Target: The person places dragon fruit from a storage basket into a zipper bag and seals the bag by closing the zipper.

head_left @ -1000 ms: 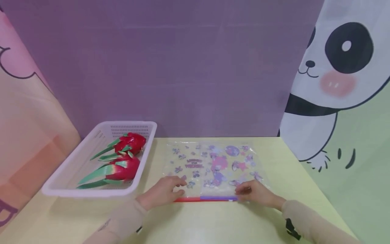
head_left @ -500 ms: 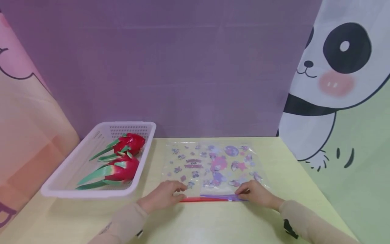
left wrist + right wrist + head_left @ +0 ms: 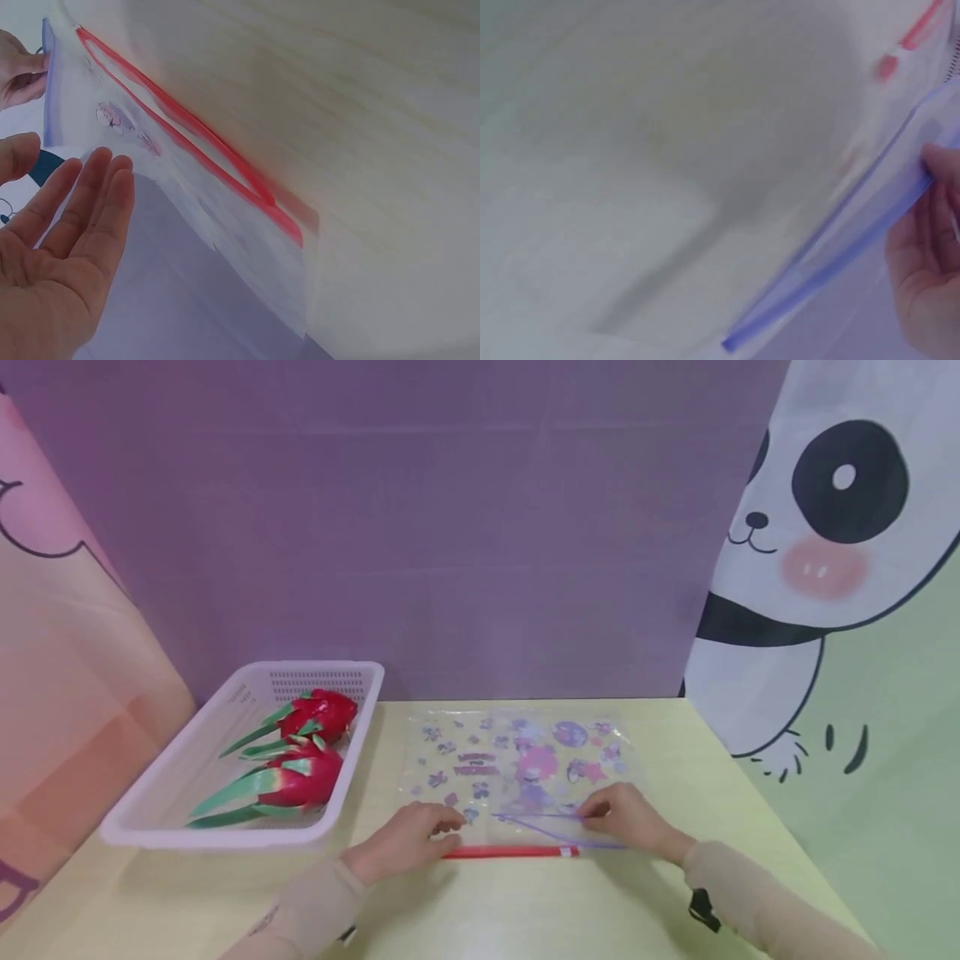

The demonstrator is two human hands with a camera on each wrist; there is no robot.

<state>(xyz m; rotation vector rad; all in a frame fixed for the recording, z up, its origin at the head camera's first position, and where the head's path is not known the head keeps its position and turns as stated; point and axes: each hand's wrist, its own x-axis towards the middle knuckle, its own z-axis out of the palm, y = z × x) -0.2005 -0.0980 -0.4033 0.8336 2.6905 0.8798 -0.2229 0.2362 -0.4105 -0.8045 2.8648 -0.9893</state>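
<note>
Two clear printed zip bags lie overlapping on the table, one with a red zip strip [image 3: 510, 852] and one with a purple zip strip [image 3: 817, 281]. My right hand [image 3: 630, 820] pinches one edge of the purple-strip bag between thumb and fingers, and its mouth gapes between two separated edges. The left hand [image 3: 408, 841] hovers beside the left end of the red strip. In the left wrist view that hand [image 3: 67, 247] has its fingers extended, apart from the bag, and the red-edged mouth [image 3: 180, 124] also stands parted.
A white plastic basket [image 3: 217, 837] on the left holds two red dragon fruits [image 3: 303, 774] with green leaf tips. Behind the table [image 3: 480, 910] hangs a purple cloth [image 3: 450, 527]. A panda-print sheet [image 3: 847, 693] borders the right side.
My right hand has lifted away from the table's front, drawing one edge of the purple-strip bag up and parting its mouth. The left hand has barely shifted.
</note>
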